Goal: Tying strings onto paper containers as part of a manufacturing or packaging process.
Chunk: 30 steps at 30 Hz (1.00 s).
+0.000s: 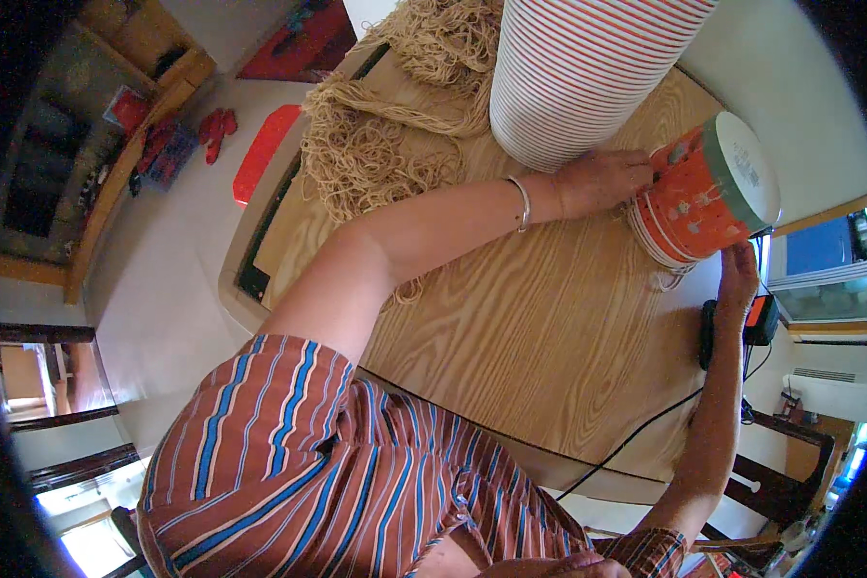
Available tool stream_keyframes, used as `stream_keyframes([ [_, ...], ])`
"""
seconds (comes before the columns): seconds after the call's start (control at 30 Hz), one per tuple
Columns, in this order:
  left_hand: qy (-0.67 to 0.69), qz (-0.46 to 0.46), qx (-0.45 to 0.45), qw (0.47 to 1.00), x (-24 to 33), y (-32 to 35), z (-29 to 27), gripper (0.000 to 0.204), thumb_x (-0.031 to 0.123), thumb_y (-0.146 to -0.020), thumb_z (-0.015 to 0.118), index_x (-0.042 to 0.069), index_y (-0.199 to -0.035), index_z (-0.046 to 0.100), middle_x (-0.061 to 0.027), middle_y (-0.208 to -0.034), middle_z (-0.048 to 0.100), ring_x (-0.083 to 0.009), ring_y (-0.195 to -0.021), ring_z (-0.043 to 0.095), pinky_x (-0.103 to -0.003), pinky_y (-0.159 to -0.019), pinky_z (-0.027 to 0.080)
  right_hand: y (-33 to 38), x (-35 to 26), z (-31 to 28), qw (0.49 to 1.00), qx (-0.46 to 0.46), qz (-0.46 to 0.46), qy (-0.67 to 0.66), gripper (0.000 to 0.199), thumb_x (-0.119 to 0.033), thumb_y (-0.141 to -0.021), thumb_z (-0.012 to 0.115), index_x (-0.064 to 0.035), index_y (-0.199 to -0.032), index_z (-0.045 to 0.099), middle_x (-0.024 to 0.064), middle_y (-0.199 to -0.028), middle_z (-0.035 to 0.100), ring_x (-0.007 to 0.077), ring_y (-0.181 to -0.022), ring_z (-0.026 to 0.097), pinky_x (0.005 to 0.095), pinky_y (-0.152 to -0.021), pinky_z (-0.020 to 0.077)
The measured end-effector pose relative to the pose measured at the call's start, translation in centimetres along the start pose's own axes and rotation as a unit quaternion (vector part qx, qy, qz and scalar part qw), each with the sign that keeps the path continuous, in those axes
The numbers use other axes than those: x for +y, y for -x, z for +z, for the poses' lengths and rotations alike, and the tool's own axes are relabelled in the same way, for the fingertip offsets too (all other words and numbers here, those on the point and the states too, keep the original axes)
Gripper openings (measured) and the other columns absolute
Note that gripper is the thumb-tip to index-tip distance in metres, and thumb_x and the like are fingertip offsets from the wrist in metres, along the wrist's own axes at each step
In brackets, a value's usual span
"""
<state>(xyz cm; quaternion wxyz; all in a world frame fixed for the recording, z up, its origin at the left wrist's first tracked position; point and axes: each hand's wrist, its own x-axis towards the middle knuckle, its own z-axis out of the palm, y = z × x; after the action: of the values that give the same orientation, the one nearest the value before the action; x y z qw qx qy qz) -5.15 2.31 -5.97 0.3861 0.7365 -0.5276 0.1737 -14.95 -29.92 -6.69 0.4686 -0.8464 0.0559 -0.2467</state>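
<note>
Left hand (602, 183) and right hand (739, 275), apart from each other, touch 2 sides of the tub (689, 197) at the table's (511, 328) right; finger closure cannot be told. Apparent step: steadying it; the next move calls for even support.

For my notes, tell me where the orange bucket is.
In the head view's upper right, the orange bucket is between left hand and right hand, right of the white stack.

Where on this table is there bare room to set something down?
The largest bare patch of table lies between the left forearm, orange-and-green container and black cord. Crowded: far left, under beige yarn; far middle, around the white ribbed stack.
</note>
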Motion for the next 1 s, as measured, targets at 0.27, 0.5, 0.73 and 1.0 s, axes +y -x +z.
stream_keyframes([
  [0.27,0.004,-0.004,0.033,0.999,-0.6,0.4,1.1,0.011,0.010,-0.085,0.052,0.003,-0.092,0.055,-0.0153,-0.095,0.057,-0.0344,-0.092,0.059,-0.041,-0.078,0.049,0.0,0.0,0.4,0.999,-0.018,-0.020,-0.023,0.025,-0.006,-0.091,0.059,-0.0025,-0.116,0.060,0.0085,-0.110,0.066,0.0164,-0.100,0.060,0.0311,-0.092,0.0464],
  [0.5,0.036,-0.008,0.017,0.999,-0.5,0.8,1.0,0.010,0.010,-0.085,0.052,0.004,-0.092,0.054,-0.0157,-0.094,0.057,-0.0345,-0.092,0.059,-0.042,-0.077,0.049,0.0,0.1,0.9,1.000,-0.019,0.015,-0.019,0.025,-0.008,-0.091,0.059,-0.0029,-0.116,0.061,0.0071,-0.110,0.065,0.0155,-0.102,0.059,0.0301,-0.093,0.0450],
  [0.73,0.026,-0.021,0.011,0.999,-0.3,0.7,1.2,0.009,0.012,-0.085,0.053,0.005,-0.091,0.054,-0.0148,-0.094,0.057,-0.0348,-0.090,0.058,-0.043,-0.077,0.049,-0.3,1.8,0.5,0.999,-0.026,-0.006,-0.019,0.024,-0.007,-0.091,0.059,-0.0030,-0.114,0.061,0.0067,-0.109,0.065,0.0153,-0.101,0.059,0.0296,-0.093,0.0447],
  [1.0,0.028,-0.031,-0.001,0.999,-0.7,0.7,1.5,0.009,0.012,-0.086,0.053,0.005,-0.090,0.056,-0.0146,-0.090,0.059,-0.0341,-0.090,0.059,-0.043,-0.078,0.049,-0.3,1.7,1.0,0.998,-0.024,-0.036,0.043,0.022,-0.005,-0.090,0.059,-0.0036,-0.112,0.061,0.0070,-0.106,0.066,0.0151,-0.099,0.061,0.0300,-0.089,0.0476],
])
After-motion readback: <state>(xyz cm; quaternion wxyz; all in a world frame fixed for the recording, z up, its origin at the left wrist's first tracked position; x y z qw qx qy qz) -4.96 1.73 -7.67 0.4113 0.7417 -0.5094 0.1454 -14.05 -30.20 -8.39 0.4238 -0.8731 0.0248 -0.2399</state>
